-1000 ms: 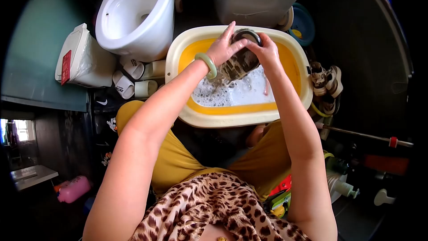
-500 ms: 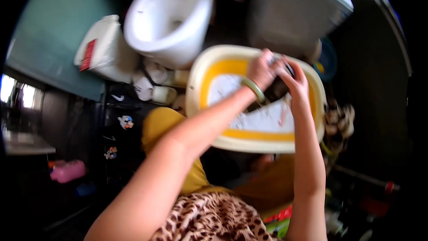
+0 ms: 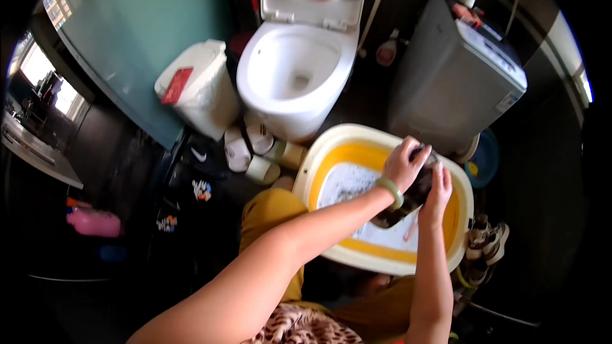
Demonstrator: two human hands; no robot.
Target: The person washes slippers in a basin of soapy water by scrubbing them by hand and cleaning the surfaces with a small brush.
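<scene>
a dark shoe-like item (image 3: pixel 417 192) is held in the right half of the basin (image 3: pixel 347 131), its lower end down by the pale, dark-flecked suds (image 3: pixel 347 181) there; its outline is partly hidden by the hands and somewhat blurred. the left hand (image 3: pixel 403 167), with a pale green bangle (image 3: pixel 390 192) at the wrist, has its grip pinching the item's upper end, near the basin's far right edge. the right hand (image 3: pixel 437 192) has its grip pressed to the item's right side, over the basin's right part, the thumb not clearly seen. a thin pink thing (image 3: pixel 410 230) lies toward the basin's right end, near the item. beyond the basin and to its left stands a white toilet (image 3: pixel 290 92) with its lid up, and farther left of the basin a white bin (image 3: pixel 210 102). pale slippers (image 3: pixel 237 153) sit to the basin's left, a grey washing machine (image 3: pixel 446 70) stands behind it, and a blue tub (image 3: pixel 488 160) and some shoes (image 3: pixel 493 243) are by its right end
</scene>
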